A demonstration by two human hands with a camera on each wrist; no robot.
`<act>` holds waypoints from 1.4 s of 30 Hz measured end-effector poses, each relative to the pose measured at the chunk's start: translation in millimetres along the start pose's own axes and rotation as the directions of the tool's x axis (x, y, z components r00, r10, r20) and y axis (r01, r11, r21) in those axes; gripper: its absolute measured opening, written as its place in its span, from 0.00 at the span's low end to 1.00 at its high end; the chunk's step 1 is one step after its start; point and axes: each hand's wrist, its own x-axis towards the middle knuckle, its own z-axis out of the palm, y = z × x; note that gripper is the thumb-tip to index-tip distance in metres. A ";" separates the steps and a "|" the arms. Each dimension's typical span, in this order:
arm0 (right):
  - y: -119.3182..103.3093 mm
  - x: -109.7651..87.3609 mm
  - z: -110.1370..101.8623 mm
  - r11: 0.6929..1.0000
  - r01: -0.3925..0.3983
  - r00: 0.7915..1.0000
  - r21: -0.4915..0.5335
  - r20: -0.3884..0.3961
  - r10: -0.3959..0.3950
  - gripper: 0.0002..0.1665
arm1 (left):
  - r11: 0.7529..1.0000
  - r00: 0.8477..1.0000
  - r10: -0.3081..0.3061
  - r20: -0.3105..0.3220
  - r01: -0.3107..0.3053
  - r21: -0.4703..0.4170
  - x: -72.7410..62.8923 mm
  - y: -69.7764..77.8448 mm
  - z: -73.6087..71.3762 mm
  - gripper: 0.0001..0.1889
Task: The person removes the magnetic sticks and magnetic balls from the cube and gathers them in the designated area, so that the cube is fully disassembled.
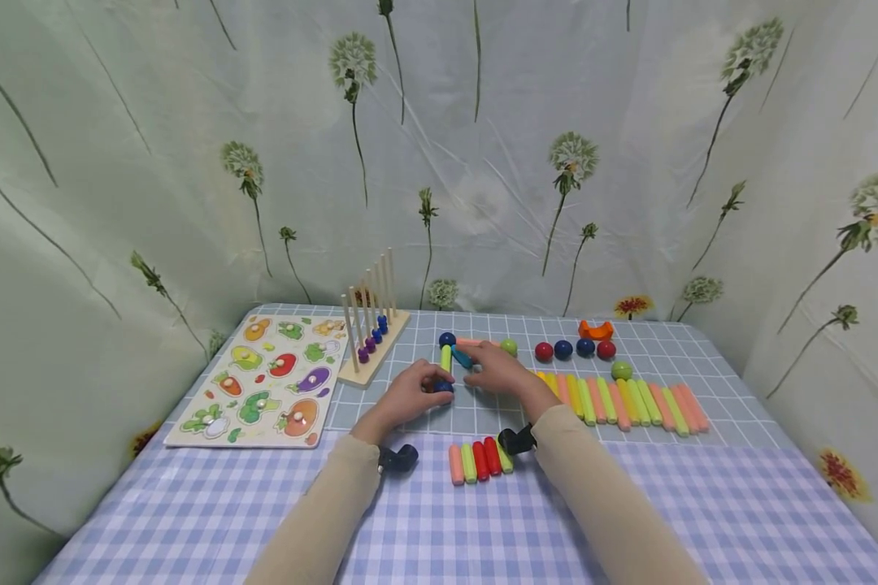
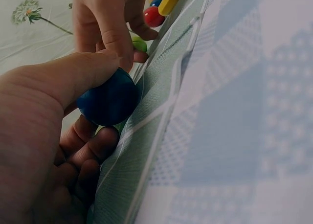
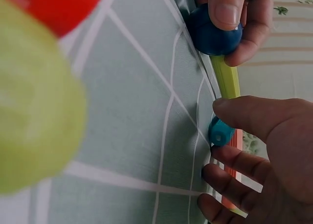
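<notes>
My left hand holds a dark blue ball between thumb and fingers, at the near end of a yellow-green stick. My right hand pinches a teal stick between thumb and index finger, its other fingers spread. In the head view the teal stick lies slanted beside the yellow-green one. A second dark blue ball sits at the yellow-green stick's far end. From there a pink stick runs right to a green ball; the right hand partly covers this area.
A vegetable puzzle board and a wooden peg rack with beads stand left. Red and blue balls, an orange curved piece, another green ball and a row of coloured sticks lie right. Several short sticks lie in front.
</notes>
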 end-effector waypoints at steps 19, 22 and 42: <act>-2.1 0.7 1.5 0.997 0.015 1.000 -0.075 0.016 -0.014 0.19 | 0.998 0.999 0.033 0.000 -0.033 -0.044 1.2 -3.2 2.2 0.12; -0.8 -2.0 0.9 0.997 0.038 0.999 -0.061 0.022 -0.036 0.16 | 0.999 0.999 0.039 0.002 -0.039 -0.037 0.8 -3.3 2.7 0.12; 23.2 -56.5 -19.6 0.913 -0.119 0.952 0.389 -0.218 0.217 0.13 | 1.000 1.000 0.023 -0.013 -0.024 -0.015 -0.4 -2.0 -0.1 0.13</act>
